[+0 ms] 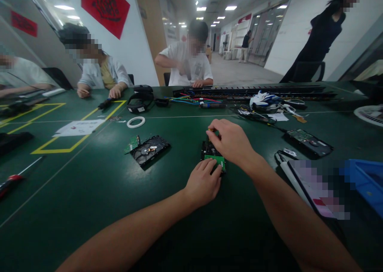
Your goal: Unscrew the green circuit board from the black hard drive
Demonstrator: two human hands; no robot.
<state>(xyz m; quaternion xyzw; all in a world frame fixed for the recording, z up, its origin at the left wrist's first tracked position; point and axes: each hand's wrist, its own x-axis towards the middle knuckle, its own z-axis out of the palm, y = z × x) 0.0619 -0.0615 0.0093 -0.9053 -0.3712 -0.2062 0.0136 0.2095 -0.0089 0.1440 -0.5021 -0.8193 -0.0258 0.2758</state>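
A hard drive (206, 149) with a green circuit board (220, 159) at its near end lies on the table in front of me, partly covered by both hands. My left hand (205, 180) grips the near end of this drive, its fingers bent over the board. Above the far part, my right hand (231, 142) is closed around a small screwdriver (211, 130), of which only a yellow bit shows; its tip is hidden. To the left lies another hard drive (151, 150), with a loose green board (131, 145) against its far-left edge.
On the right are a third hard drive (309, 142), a phone-like device (314, 188) and a blue bin (369, 180). A red-handled screwdriver (13, 180) lies far left. A white tape roll (135, 122), cables (194, 100) and gloves (265, 100) lie farther back. People sit across the table.
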